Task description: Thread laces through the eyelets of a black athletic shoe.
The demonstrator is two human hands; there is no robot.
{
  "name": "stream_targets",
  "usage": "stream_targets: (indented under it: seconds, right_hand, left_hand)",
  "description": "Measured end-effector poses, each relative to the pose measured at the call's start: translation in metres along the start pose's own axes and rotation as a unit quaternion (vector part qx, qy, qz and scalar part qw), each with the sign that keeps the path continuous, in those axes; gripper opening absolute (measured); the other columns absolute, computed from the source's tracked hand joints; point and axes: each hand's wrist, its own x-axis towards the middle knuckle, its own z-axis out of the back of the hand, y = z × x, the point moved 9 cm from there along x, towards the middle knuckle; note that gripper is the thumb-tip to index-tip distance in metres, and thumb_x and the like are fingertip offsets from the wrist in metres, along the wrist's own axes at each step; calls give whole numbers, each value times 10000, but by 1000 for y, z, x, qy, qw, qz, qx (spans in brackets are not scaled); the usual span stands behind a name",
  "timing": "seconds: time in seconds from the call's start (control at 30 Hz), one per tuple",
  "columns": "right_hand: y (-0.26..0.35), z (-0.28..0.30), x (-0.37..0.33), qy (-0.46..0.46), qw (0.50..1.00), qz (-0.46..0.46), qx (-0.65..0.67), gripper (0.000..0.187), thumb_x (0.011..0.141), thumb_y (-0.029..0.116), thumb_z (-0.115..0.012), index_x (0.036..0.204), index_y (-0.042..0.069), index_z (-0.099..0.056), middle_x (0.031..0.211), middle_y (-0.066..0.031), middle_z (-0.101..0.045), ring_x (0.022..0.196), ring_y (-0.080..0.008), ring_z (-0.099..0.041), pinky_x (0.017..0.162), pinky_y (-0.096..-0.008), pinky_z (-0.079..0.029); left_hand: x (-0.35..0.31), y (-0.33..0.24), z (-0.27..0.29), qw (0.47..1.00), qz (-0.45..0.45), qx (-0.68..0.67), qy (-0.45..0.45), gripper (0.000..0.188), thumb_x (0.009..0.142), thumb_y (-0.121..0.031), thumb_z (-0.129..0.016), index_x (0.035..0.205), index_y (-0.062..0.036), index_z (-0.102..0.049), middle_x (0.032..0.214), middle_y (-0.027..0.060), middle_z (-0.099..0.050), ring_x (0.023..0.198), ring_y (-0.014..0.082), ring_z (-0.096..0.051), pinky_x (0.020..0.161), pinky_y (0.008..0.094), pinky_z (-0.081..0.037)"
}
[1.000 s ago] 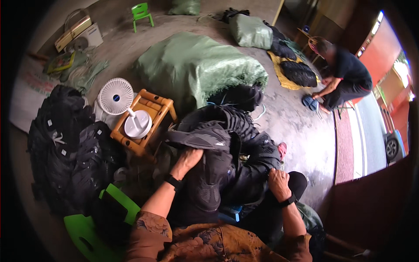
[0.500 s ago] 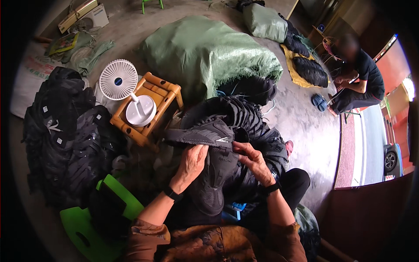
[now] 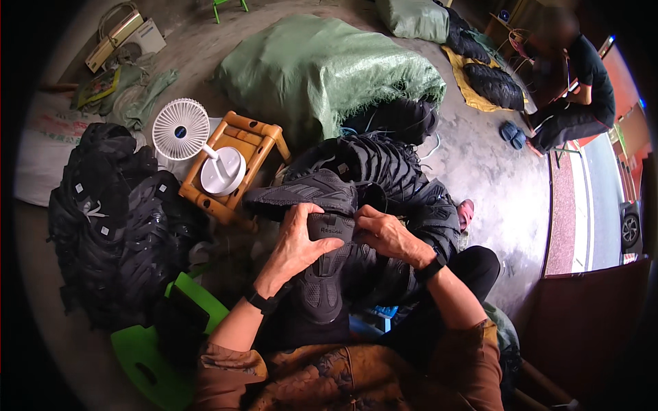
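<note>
A black shoe upper (image 3: 321, 291) lies over my lap, its toe toward me and its lettered tongue facing up. Across its far end stretches a dark side panel (image 3: 301, 193); whether that belongs to the same upper I cannot tell. My left hand (image 3: 291, 243) grips the upper by the tongue, thumb across it and fingers over the far edge. On the tongue's other side, my right hand (image 3: 392, 238) pinches the edge with bent fingers. What lies between those fingertips is hidden. Just beyond my hands rests a pile of similar black uppers (image 3: 380, 161).
A white fan (image 3: 223, 171) stands on a bamboo stool (image 3: 257, 140) at the left. Beside it is a heap of black uppers (image 3: 116, 219), with a green plastic chair (image 3: 151, 356) nearer me. A large green sack (image 3: 295, 68) lies beyond. Another person (image 3: 582, 89) sits far right.
My left hand has shifted up onto the tongue, its thumb now lying across it. My right hand has drawn slightly left and closed on the edge. The view has turned a little.
</note>
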Motion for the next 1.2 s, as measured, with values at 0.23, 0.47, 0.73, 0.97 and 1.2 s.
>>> stream_targets:
  seconds: [0.23,0.47,0.73,0.97,1.2]
  right_hand:
    - [12,5,0,-16,999,43,28,180,757,-17,-691,916,17,-613,942,-112,-574,898,-313,-619,766,-380,-518]
    - [11,6,9,3,1000,-4,23,296,725,-50,-660,1006,41,-628,982,-121,-565,968,-329,-601,826,-388,-501]
    - [34,0,-12,-79,984,-59,-149,330,803,29,-645,1124,106,-631,1000,-112,-595,936,-304,-580,824,-412,-479]
    - [69,-37,-10,-167,940,-78,-286,662,768,227,-736,1359,47,-497,1303,-142,-486,990,-320,-521,811,-427,-422]
    - [94,4,-124,-261,963,-61,7,551,836,-22,-650,1361,44,-495,1385,-194,-499,1204,-340,-569,918,-384,-522]
  left_hand:
    - [2,17,8,987,35,127,-88,643,629,-186,-858,1137,-63,-485,1096,129,-528,1095,343,-509,927,431,-440]
    - [-5,-4,-22,985,-22,163,-55,738,735,-179,-768,1355,-46,-392,1189,146,-545,1134,333,-523,973,447,-388]
    - [-5,43,17,957,93,-270,-46,274,1029,-171,-444,1110,31,-609,1094,111,-675,1034,173,-633,987,301,-428]
    - [-10,41,-6,994,-50,-13,-96,275,1013,-69,-404,1215,5,-576,1131,179,-666,1081,263,-633,941,353,-484]
    - [-25,29,5,982,-120,133,-53,361,966,4,-411,1310,29,-516,1302,211,-543,1217,363,-529,1016,379,-424]
